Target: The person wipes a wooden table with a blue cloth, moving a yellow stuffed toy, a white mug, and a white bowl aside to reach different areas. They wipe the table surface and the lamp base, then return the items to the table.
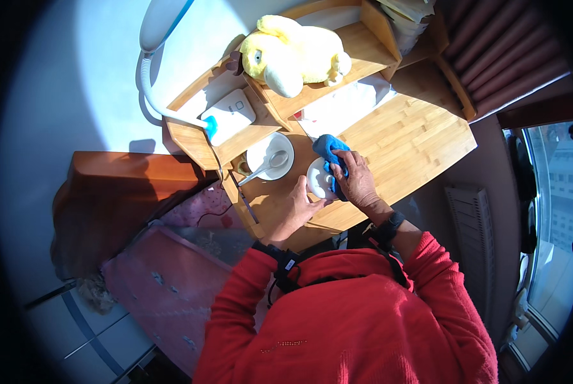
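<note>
My left hand (301, 206) is closed on the near left side of a small round white bowl (318, 178), with the thumb at its rim. A bunched blue cloth (328, 146) is gripped in my right hand (358, 184) and pressed against the bowl's right side, covering part of it. Which way up the bowl is held I cannot tell. Just left of it, a larger white bowl (261, 152) stands on the wooden desk (421, 137). A spoon (270, 165) lies across that bowl, its handle sticking out toward me.
At the back, a yellow plush toy (299, 56) lies on the desk's raised shelf. A lamp with a bendable neck (147, 83) rises from a white box (235, 112) at the left. White paper (350, 109) lies below the shelf. A pink-covered bed (165, 281) is at lower left.
</note>
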Motion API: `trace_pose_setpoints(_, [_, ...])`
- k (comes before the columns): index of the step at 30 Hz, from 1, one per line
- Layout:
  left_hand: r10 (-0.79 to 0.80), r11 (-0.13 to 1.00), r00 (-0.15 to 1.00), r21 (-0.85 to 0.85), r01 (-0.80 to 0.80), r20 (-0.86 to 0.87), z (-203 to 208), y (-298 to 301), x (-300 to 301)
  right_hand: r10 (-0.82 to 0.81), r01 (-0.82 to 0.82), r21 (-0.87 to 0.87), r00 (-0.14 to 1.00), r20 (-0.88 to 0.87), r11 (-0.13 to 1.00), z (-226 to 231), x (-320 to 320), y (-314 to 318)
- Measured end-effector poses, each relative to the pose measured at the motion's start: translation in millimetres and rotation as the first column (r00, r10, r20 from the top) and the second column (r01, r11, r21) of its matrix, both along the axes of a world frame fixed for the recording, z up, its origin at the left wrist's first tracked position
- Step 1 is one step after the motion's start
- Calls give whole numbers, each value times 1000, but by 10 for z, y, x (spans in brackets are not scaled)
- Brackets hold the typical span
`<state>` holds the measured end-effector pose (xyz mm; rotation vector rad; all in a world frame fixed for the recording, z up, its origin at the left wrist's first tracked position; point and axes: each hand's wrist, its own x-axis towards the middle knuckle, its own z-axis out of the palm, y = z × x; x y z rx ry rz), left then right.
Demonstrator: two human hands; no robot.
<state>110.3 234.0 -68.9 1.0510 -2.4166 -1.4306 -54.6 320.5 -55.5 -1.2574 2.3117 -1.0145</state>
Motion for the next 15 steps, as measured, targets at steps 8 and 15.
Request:
trace_pose_setpoints(8, [-33, 998, 999, -60, 31, -35, -127, 37, 34, -335, 206, 471, 919, 209, 858, -423, -418, -89])
trace_pose_setpoints(15, [-145, 953, 989, 269, 142, -8, -175, -34, 244, -502, 557, 270, 319, 804, 786, -630, -261, 473])
